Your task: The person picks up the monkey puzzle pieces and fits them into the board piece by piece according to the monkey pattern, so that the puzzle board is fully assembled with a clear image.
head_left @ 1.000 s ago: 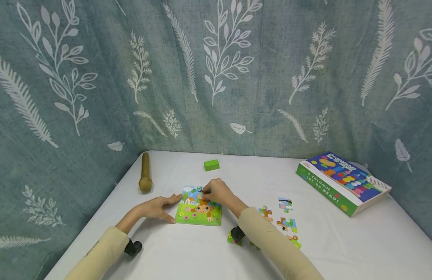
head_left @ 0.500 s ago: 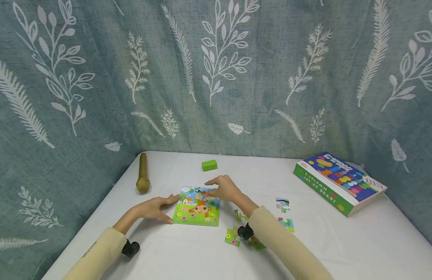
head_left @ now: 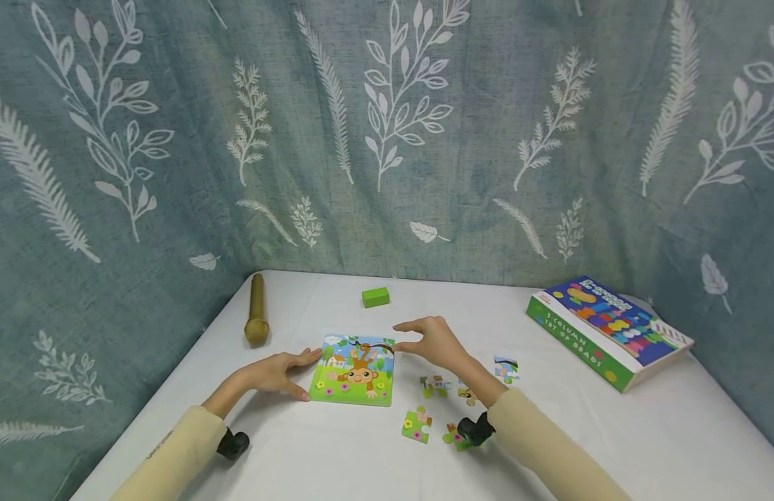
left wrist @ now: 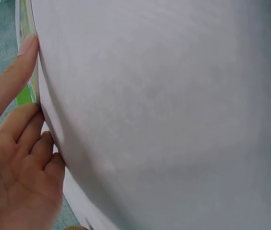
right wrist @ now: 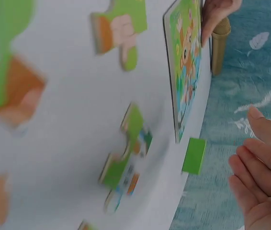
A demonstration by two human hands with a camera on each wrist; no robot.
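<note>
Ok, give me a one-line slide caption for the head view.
Left hand steadies the monkey puzzle board while the open right hand hovers at its far corner, loose pieces alongside.

a white table (head_left: 337, 459) stands against a teal curtain with white leaf print (head_left: 387, 139); at the table's far edge lies a green block (head_left: 376, 297), toward its far left corner a brass-coloured cylinder (head_left: 257, 316), and at its right side a colourful bead-set box (head_left: 606, 330)
</note>
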